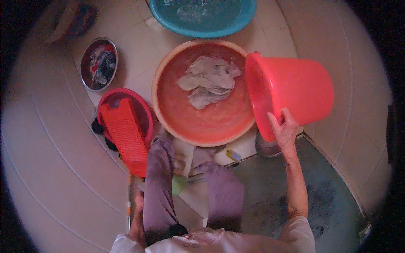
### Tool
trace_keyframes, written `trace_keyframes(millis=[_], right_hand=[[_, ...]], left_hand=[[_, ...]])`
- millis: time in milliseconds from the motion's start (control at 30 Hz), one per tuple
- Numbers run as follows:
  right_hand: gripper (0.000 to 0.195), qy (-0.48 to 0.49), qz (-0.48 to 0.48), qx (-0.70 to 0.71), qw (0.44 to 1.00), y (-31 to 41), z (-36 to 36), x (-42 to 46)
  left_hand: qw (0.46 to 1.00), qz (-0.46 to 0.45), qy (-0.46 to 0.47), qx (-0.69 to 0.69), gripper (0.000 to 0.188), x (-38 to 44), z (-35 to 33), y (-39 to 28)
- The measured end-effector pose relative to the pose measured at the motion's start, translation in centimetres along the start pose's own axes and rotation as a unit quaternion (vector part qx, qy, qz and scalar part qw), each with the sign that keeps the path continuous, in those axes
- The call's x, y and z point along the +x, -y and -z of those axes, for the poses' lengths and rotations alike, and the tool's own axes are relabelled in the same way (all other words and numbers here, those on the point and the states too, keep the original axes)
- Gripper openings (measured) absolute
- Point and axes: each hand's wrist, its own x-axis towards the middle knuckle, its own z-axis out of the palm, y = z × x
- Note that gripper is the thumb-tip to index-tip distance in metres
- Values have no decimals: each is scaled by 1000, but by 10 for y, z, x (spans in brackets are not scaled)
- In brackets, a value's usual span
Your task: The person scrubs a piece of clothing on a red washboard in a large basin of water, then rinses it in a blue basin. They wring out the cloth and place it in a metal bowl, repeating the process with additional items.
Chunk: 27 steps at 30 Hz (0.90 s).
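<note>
My right hand (pixel 285 128) grips the rim of a red plastic bucket (pixel 302 90). The bucket lies tipped on its side, its mouth facing left over the right edge of a large orange basin (pixel 172 131). In that basin a wet, bunched pale cloth (pixel 208 80) rests in some water. Down beside my left thigh, my left hand (pixel 139 200) is only partly visible, and its fingers cannot be made out. Closest to it is a red plastic washboard (pixel 126 136), leaning at a slant in a pink basin (pixel 146 109).
A teal basin (pixel 202 33) of water with cloth in it stands at the far side. A metal bowl (pixel 116 60) holding dark and red cloths sits at the left. Near my feet are a small yellow-handled brush (pixel 232 155) and a grey-green floor area (pixel 269 183).
</note>
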Motion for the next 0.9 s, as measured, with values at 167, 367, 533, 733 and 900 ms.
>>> trace_keyframes(millis=[167,367,533,733,900], right_hand=[[28,-92,-36,9,995,-39,9,13],[27,-230,-146,25,962,-187,51,114],[30,-244,-250,299,888,-276,56,120],[33,-270,-302,545,734,-235,2,104],[32,-284,-272,590,706,-220,-38,88]], left_hand=[[1000,12,18,21,18,-32,-6,21],[992,-76,59,84,18,9,-15,-31],[980,-136,81,122,18,48,-45,-97],[965,-169,123,157,18,77,-70,-136],[946,-203,145,206,18,83,-81,-125]])
